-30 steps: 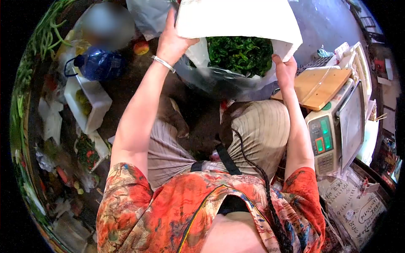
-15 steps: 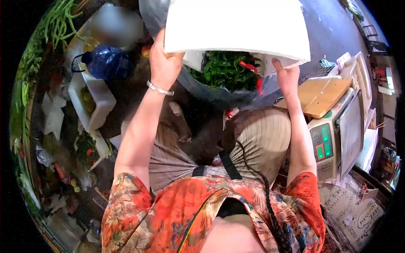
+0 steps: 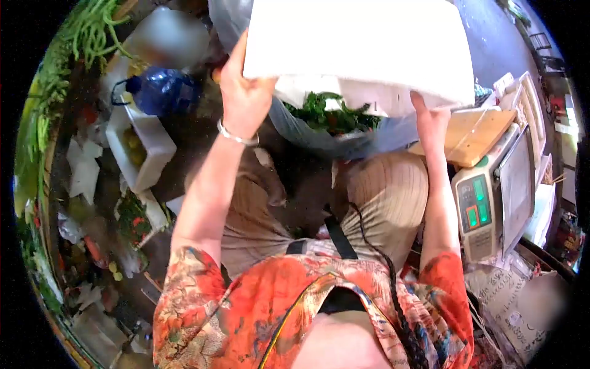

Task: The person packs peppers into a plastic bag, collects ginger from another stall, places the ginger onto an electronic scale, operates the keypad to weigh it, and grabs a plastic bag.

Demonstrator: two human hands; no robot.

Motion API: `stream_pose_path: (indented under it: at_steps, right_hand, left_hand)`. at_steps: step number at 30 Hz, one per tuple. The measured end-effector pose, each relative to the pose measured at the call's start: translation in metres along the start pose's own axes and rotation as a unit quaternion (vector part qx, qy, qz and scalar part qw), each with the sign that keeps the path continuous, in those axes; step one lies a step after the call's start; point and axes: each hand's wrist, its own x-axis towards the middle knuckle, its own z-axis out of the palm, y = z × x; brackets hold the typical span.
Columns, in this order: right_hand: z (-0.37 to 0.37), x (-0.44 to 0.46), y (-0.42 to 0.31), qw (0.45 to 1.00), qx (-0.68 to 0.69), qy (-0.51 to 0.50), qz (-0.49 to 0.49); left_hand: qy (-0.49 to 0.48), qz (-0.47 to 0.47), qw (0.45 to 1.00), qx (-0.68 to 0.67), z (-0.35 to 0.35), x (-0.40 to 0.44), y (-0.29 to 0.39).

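A white foam box (image 3: 359, 49) is tipped up in front of me, its pale outer side filling much of the upper view. My left hand (image 3: 246, 92) grips its left edge, with a bangle on the wrist. At the lower right edge, my right hand (image 3: 429, 117) has its thumb up against the box and the other fingers hidden behind it. Below the box's rim shows a heap of dark green peppers (image 3: 335, 117), partly hidden. A translucent plastic bag (image 3: 344, 146) spreads open under and around the peppers.
A digital scale (image 3: 476, 206) stands at my right beside a wooden board (image 3: 470, 135). To the left are a blue plastic jug (image 3: 163, 91), a smaller white foam box (image 3: 150, 157), long green beans (image 3: 92, 31) and scraps on the floor. Cardboard with writing (image 3: 501, 301) lies at lower right.
The box has shifted slightly right and its lower edge has dropped on the right. Fewer peppers show beneath the rim, and the red ones are out of sight. Both hands keep their hold.
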Motion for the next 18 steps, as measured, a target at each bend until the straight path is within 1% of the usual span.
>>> stream_pose_path:
  at_steps: [2, 3, 5, 6, 8, 10, 11, 12, 13, 14, 15, 16, 18]
  right_hand:
    - [0.001, -0.008, -0.003, 0.999, 0.026, 0.032, -0.003]
    - [-0.001, -0.009, 0.0, 0.999, 0.02, 0.031, -0.003]
    - [-0.004, -0.014, 0.007, 0.997, 0.068, 0.042, 0.009]
    - [-0.007, -0.016, 0.007, 0.997, 0.068, 0.042, 0.008]
    - [-0.018, -0.026, 0.004, 0.998, 0.035, 0.001, 0.056]
    - [-0.022, -0.037, -0.015, 0.996, 0.033, 0.062, -0.053]
    - [-0.018, -0.036, -0.017, 0.99, 0.028, 0.101, -0.089]
    - [-0.014, -0.031, -0.011, 0.992, 0.026, 0.096, -0.083]
    - [-0.012, -0.026, 0.0, 0.998, 0.055, 0.038, -0.005]
    - [-0.008, -0.02, -0.001, 0.994, 0.088, -0.014, 0.061]
    - [0.001, -0.014, -0.004, 0.994, 0.107, 0.015, 0.021]
    - [0.005, -0.01, -0.008, 0.993, 0.115, 0.021, 0.013]
    - [0.003, -0.018, -0.023, 0.988, 0.151, -0.002, 0.037]
  left_hand:
    - [0.001, 0.018, 1.0, 0.003, 0.003, -0.001, -0.002]
    - [0.002, 0.014, 1.0, -0.002, 0.005, -0.003, -0.002]
    - [-0.022, 0.018, 0.999, 0.017, 0.005, -0.008, 0.005]
    - [-0.022, 0.019, 0.999, 0.018, 0.003, -0.009, 0.011]
    - [-0.031, 0.057, 0.995, 0.076, -0.003, -0.014, 0.03]
    - [0.014, 0.172, 0.959, 0.224, -0.008, -0.015, 0.053]
    - [0.044, 0.213, 0.949, 0.228, -0.007, -0.015, 0.054]
    - [0.041, 0.205, 0.951, 0.229, -0.007, -0.013, 0.048]
    - [0.006, 0.127, 0.978, 0.165, -0.007, -0.012, 0.04]
    - [-0.022, 0.06, 0.993, 0.1, -0.008, -0.007, 0.039]
    - [0.013, 0.086, 0.978, 0.19, -0.003, -0.002, 0.047]
    - [0.015, 0.098, 0.976, 0.193, -0.005, 0.004, 0.048]
    - [0.014, 0.08, 0.989, 0.127, -0.005, 0.002, 0.047]
